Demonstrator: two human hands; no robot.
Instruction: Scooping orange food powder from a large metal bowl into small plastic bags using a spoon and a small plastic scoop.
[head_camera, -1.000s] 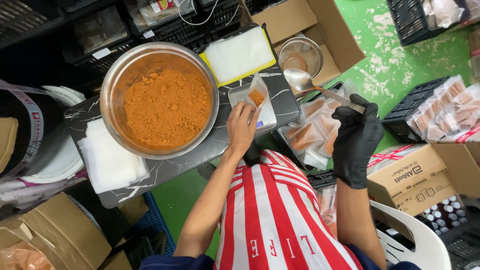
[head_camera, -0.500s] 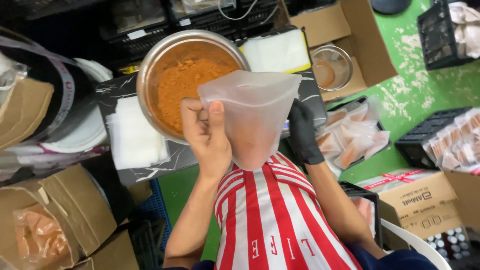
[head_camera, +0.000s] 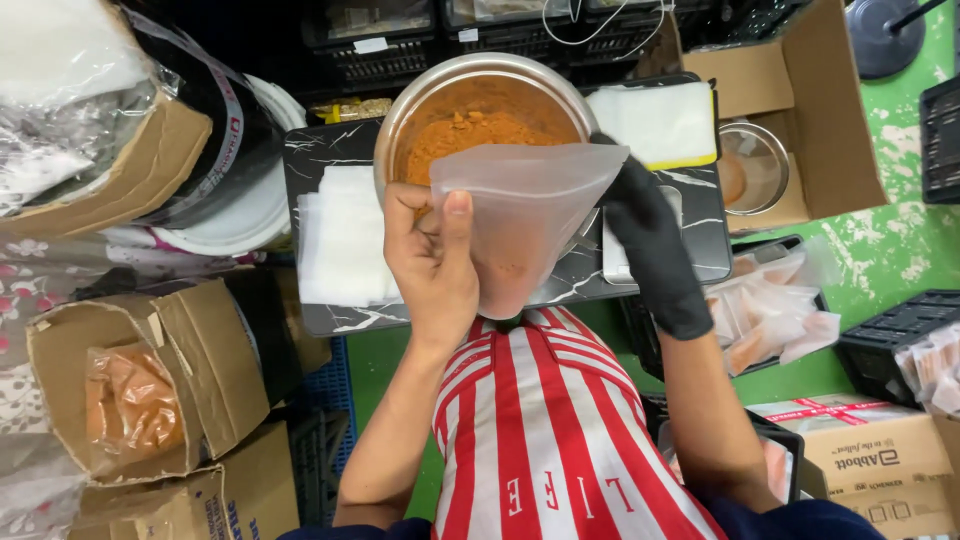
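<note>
Here, both hands hold a clear plastic bag open in front of the metal bowl of orange powder.

The bare left hand has its grip closed on the bag's near-left edge, thumb pressed on top; the black-gloved right hand pinches the right edge. A little powder sits in the bag's tip. Beside the bowl, white pouches lie stacked on the marbled desk.
</note>
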